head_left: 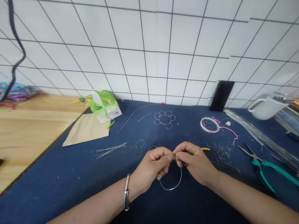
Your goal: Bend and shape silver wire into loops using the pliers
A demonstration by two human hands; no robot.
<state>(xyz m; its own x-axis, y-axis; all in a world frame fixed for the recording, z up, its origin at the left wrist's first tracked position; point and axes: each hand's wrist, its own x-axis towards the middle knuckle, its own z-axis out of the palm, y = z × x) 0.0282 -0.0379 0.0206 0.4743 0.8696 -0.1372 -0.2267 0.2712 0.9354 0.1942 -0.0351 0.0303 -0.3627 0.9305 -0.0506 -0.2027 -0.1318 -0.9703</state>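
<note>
My left hand and my right hand meet over the dark blue cloth, fingers pinched together on the ends of a thin wire loop that hangs down between them. A silver bangle sits on my left wrist. Farther back on the cloth lies a finished wire flower shape. A bundle of straight wire pieces lies to the left, with a small bent wire hook beside it.
Teal-handled pliers lie at the right, near wire offcuts. A roll of clear tape with pink cord, a white jug, a brown paper bag, a green-white bag and a wooden table surround the cloth.
</note>
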